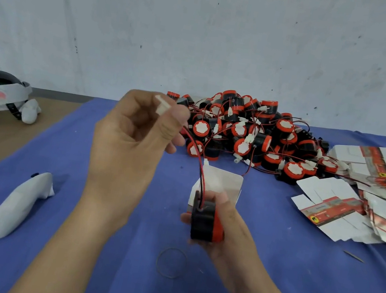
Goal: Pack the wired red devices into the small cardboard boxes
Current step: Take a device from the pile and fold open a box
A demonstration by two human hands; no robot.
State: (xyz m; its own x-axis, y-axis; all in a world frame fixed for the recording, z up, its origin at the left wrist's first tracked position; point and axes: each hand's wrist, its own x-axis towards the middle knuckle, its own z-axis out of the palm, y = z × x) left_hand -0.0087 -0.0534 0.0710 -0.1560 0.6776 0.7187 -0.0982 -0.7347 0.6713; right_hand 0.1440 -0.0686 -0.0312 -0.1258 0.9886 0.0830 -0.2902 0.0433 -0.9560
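Left grip (134, 136) pinches connector (162, 105); right grip (227, 223) half-covers device (202, 224).

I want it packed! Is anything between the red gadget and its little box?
Only its own red-and-black wire, held up by the left hand, crosses the small white cardboard box behind the round red-and-black device in the right hand.

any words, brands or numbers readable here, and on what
Nothing can be read.
flat cardboard boxes: red band with lettering and a yellow round emblem, too blurred to read.
red devices in the pile: white caps, no print visible.
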